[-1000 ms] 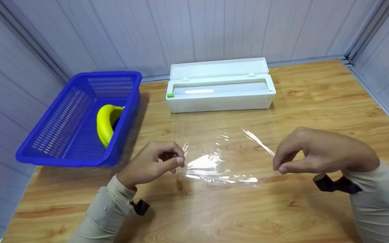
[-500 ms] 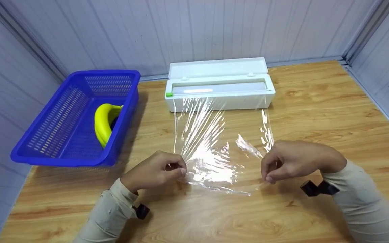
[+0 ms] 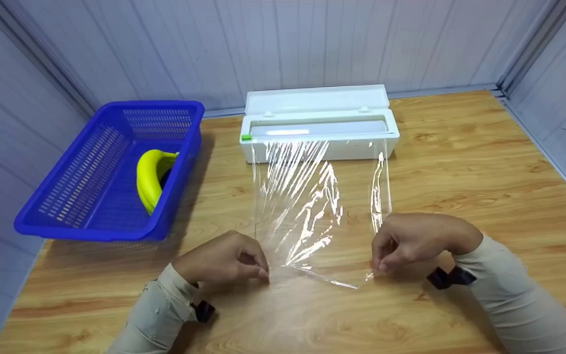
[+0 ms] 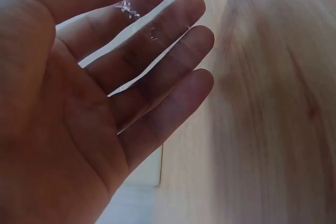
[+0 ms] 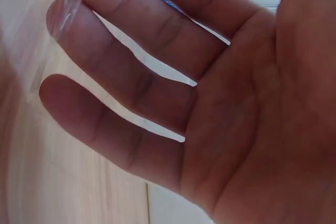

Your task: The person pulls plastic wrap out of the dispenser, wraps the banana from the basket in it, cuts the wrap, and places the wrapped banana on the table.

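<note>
Stretching over the worktop (image 3: 312, 319) in the head view, clear film (image 3: 307, 216) is running from the white box (image 3: 320, 116) at twelve o'clock to the left hand (image 3: 224, 258) at eight and the right hand (image 3: 413, 241) at four, both pinching its near corners, while a blue basket (image 3: 116, 191) at nine is holding bananas (image 3: 148, 179). In the left wrist view, fingers (image 4: 173, 61) are pointing toward two o'clock, film glinting along them; in the right wrist view, they are pointing toward ten, film glinting near their tips.
</note>
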The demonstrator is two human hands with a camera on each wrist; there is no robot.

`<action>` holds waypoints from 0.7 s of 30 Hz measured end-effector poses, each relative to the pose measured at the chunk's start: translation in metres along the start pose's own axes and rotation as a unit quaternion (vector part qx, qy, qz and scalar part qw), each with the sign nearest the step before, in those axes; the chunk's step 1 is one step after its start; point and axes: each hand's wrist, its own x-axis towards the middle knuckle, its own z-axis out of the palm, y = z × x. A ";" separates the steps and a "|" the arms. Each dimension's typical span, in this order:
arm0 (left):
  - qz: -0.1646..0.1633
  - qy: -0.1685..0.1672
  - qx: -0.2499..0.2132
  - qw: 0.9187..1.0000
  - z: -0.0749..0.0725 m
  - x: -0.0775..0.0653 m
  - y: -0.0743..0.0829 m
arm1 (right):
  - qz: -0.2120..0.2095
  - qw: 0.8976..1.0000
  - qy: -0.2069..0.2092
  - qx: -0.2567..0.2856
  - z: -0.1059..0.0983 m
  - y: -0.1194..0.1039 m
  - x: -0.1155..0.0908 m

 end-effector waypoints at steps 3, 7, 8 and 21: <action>0.005 -0.006 0.004 1.000 0.001 0.001 -0.001 | 0.011 1.000 -0.005 0.001 0.001 0.000 0.001; -0.007 0.005 0.017 1.000 0.002 -0.001 -0.004 | 0.029 0.999 -0.012 0.004 0.001 -0.001 0.003; -0.010 0.011 0.018 1.000 0.002 -0.002 -0.005 | 0.033 0.999 -0.013 0.003 0.001 -0.001 0.003; -0.009 0.134 -0.015 0.991 -0.004 0.004 -0.012 | 0.030 0.999 -0.010 0.028 -0.002 0.006 0.001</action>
